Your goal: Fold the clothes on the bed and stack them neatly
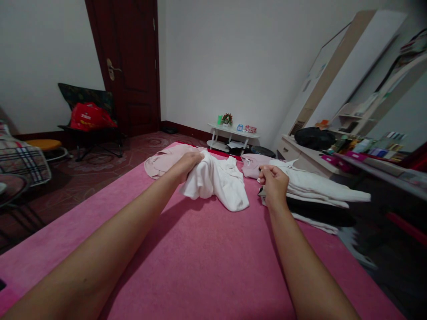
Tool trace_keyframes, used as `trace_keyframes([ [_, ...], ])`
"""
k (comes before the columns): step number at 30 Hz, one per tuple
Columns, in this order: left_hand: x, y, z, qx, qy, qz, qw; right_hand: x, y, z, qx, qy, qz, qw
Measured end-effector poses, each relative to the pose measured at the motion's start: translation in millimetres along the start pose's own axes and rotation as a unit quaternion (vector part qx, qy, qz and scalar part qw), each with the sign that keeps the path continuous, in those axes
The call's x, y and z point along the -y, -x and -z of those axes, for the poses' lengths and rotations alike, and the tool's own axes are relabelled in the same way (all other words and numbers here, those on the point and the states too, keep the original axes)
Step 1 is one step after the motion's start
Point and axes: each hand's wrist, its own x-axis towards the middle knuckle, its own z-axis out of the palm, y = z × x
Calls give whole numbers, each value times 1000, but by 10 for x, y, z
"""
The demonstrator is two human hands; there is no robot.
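My left hand (190,165) is closed on a white garment (230,184), lifting its left part in a bunch while the other part lies on the pink table cover (200,249). To the right, my right hand (274,181) is closed in a pinch with a small dark spot at its fingertips; whether it holds anything I cannot make out. Close behind that hand is a stack of folded white clothes (316,184), with a black garment (316,211) lower in it. A light pink garment (163,161) lies flat beyond my left hand, and a folded pink one (251,164) lies beside the stack.
A low white shelf (230,133) stands against the far wall. On the right is a dressing table (300,153) with a black bag (315,138) and bottles. At left, a folding chair (88,95) carries a red bag (89,118), near a dark wooden door (128,53).
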Motion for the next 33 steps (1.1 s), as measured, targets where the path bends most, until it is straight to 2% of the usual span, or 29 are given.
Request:
trace_keyframes([
  [2,-11,63,-85,43,-63,-7,997,96,47,-54,46,0,3,999],
  [4,-46,138,-177,92,-120,-27,988,203,132,-132,131,6,1,991],
  [8,-148,264,-310,145,-180,-65,971,366,364,-307,314,38,14,949],
  [11,-201,305,-351,174,-189,-85,963,388,493,-389,376,92,69,919],
  [14,-235,315,-355,198,-218,-114,949,334,503,-399,357,161,108,914],
  [17,-271,318,-334,199,-298,-150,922,271,422,-358,303,170,126,929],
  [21,-314,309,-271,149,-448,-166,866,281,311,-279,219,123,117,961],
  [23,-332,290,-219,114,-488,-167,849,317,270,-233,172,112,103,973],
  [25,-355,263,-153,68,-492,-175,850,341,226,-178,133,107,95,981],
  [29,-408,195,-7,-29,-448,-208,869,285,110,-65,72,123,99,985],
  [31,-420,154,39,-77,-406,-228,882,222,55,-21,56,133,95,985],
  [33,-412,114,50,-96,-341,-242,903,167,16,10,58,147,84,984],
])
